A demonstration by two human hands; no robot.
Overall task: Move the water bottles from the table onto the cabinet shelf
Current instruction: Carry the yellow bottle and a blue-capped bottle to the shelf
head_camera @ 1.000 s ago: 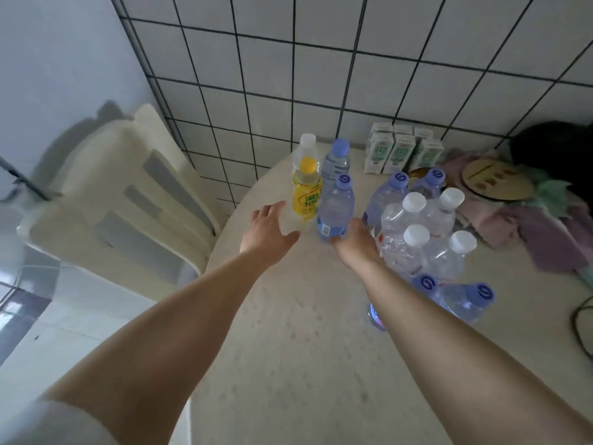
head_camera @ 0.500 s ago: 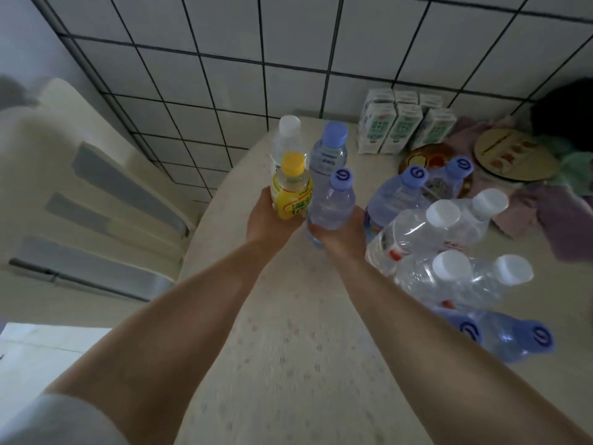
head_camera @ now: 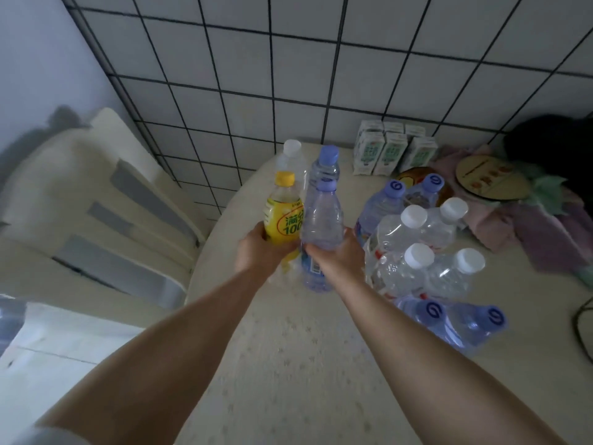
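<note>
My left hand (head_camera: 261, 253) grips a yellow bottle (head_camera: 282, 216) with a yellow cap. Right beside it, my right hand (head_camera: 335, 260) grips a clear blue-capped water bottle (head_camera: 322, 220) by its lower half. Both bottles are upright, at the left of the round table (head_camera: 288, 364). Behind them stand a white-capped bottle (head_camera: 291, 159) and a taller blue-capped bottle (head_camera: 325, 168). To the right is a cluster of several water bottles with white caps (head_camera: 414, 252) and blue caps (head_camera: 382, 203). Two more blue-capped bottles (head_camera: 462, 322) sit nearer me. No cabinet shelf is in view.
Small green-and-white cartons (head_camera: 390, 152) stand against the tiled wall. A round wooden disc (head_camera: 491, 178), crumpled cloths (head_camera: 539, 232) and a dark object (head_camera: 552, 146) lie at the far right. A cream plastic chair (head_camera: 96, 200) stands left of the table. A black cable (head_camera: 584, 326) lies at the right edge.
A second ago my left hand was open, reaching in. Now each hand grips a bottle, and both bottles have come up and toward me.
</note>
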